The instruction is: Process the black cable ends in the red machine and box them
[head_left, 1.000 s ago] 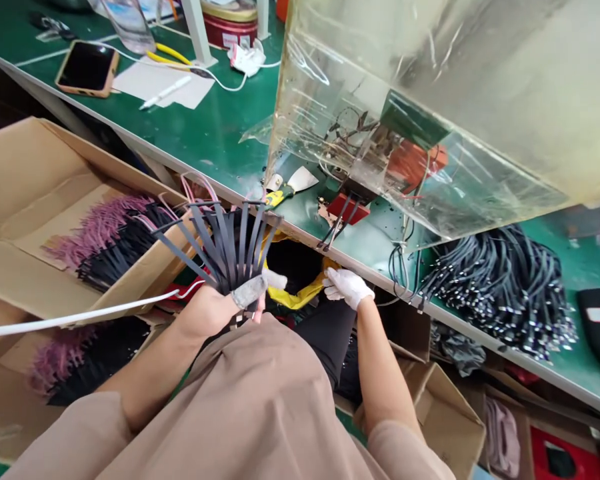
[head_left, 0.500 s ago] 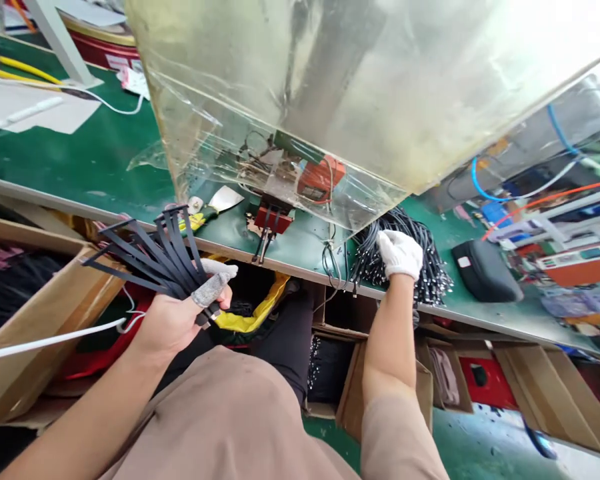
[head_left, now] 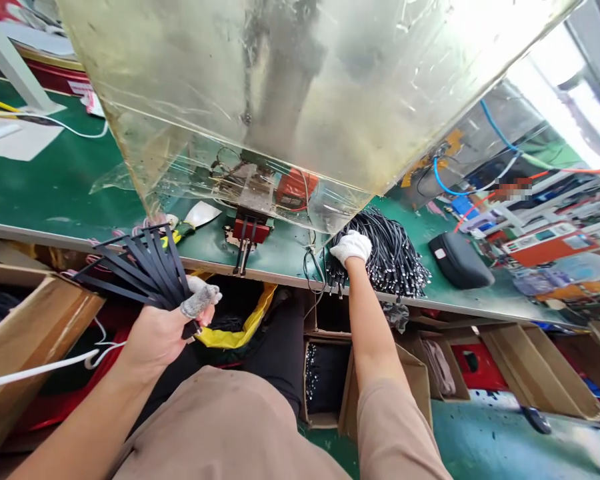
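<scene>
My left hand [head_left: 173, 323], with grey-white finger covers, is closed around a fanned bundle of flat black cables [head_left: 155, 267]. Their looped ends point up and left; metal plug tips show below my fingers. In a white glove, my right hand [head_left: 353, 247] rests curled at the left side of a big heap of black cables [head_left: 393, 257] with shiny metal ends. Its fingertips are hidden, so what they pinch cannot be made out. Between my hands, at the bench edge, a small dark red fixture [head_left: 250, 230] carries two black prongs or cable ends pointing toward me.
A cloudy plastic shield [head_left: 220, 80] hangs over the fixture. A scraper [head_left: 200, 217] lies left of it on the green bench [head_left: 30, 187]. Right of the heap sits a black case [head_left: 460, 260]. Below are a yellow-rimmed bag [head_left: 245, 337] and cardboard boxes [head_left: 35, 333].
My right hand has shifted from the middle of the cable heap to its left side. The left hand still holds its bundle. The whole view has swung somewhat to the right.
</scene>
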`<state>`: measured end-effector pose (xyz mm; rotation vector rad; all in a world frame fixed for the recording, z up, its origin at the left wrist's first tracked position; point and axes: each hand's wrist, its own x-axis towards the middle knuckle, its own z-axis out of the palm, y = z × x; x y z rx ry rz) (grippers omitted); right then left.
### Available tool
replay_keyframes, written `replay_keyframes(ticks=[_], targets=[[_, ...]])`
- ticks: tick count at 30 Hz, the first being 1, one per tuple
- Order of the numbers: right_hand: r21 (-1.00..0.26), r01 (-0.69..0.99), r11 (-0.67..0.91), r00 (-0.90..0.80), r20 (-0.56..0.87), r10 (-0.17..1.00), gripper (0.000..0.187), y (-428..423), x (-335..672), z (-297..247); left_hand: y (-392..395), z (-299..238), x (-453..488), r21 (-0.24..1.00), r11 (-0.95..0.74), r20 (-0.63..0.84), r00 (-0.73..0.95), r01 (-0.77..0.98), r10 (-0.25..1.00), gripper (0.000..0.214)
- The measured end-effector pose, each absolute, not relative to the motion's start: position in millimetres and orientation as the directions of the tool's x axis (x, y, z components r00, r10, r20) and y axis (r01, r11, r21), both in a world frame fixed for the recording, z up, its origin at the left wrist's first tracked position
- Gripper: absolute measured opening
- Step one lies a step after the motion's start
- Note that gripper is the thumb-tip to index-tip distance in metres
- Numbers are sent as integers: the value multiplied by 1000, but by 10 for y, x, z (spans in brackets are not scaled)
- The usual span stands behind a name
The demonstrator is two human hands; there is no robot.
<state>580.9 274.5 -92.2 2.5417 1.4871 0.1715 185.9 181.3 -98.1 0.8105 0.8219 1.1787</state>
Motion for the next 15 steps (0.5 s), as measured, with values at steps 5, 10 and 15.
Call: replay_keyframes(ticks=[5,10,15], targets=[[204,840,-503,517,-17,856,42,2527,5567,-724,1835,-981,1823,862,180,-113,166,-473,980,46],[80,868,-489,488,40,872,40,2421,5740,-511,1873,-919,1831,889,145,-94,139,-434,986,56],[5,845,-535,529,145,836,51,2490,6116,-620,1906,-936,1872,920,146,-105,132,-363,986,59]])
